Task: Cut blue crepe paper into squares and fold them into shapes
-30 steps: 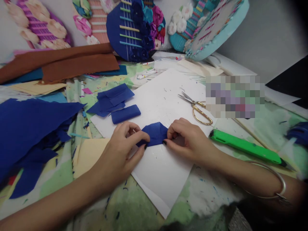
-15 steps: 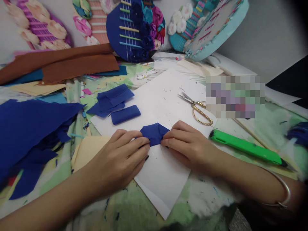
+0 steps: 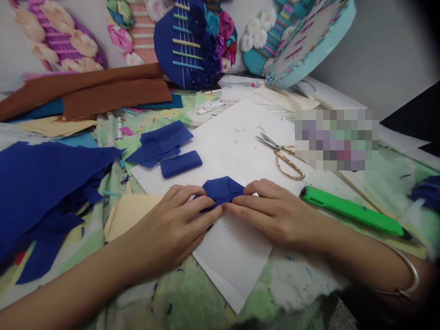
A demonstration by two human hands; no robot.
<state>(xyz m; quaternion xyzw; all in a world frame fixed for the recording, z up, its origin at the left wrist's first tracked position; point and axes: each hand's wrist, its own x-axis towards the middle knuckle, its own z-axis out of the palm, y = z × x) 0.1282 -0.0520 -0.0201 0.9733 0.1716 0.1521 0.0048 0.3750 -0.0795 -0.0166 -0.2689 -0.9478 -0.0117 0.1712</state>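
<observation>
Grip: folded blue piece, centre of the frame, grasped at both sides. Left hand: fingers closed on its left end. Right hand: fingers closed on its right end; the fingertips of both hands meet at its lower edge.

Beneath: white board, one corner pointing to the bottom of the frame.

Just above the left hand: blue roll, flattened; beyond it, overlapping blue scraps, partly on the board.

Right of centre: scissors, gold handles, blades slightly parted, pointing upper left. Below these, right: green cutter, lying slantwise.

Right forearm: one metal bangle.

Left of frame: large blue sheet; cream paper, beside the left hand.

Upper left: brown sheets.

Top centre: blue panel, with coloured sticks and fabric-like flowers.

Under all: green-and-white patterned table cover, flecked with scraps.
</observation>
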